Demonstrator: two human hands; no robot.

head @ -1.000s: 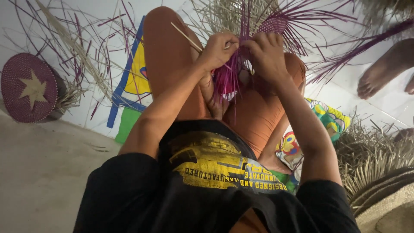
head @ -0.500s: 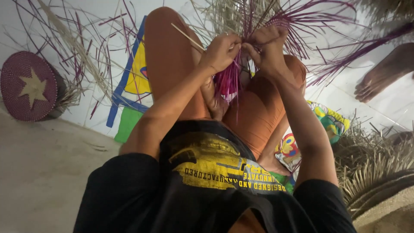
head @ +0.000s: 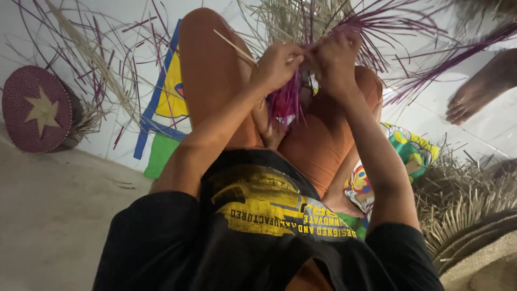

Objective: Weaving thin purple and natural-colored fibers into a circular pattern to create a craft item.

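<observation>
I sit on a colourful printed mat [head: 167,97] with my knees drawn up in orange trousers [head: 318,140], and heaps of dry straw-coloured palm strips [head: 468,205] lie to my right. A round purple woven disc with a pale star [head: 36,109] leans well off to my left. Above my knees I hold a bundle of purple-dyed fibre strips [head: 285,102], its loose ends fanning upward. My left hand [head: 277,64] curls shut around the bundle and a thin pale stick [head: 234,47]. My right hand [head: 336,62] pinches the strands just beside it, fingers pressed together.
</observation>
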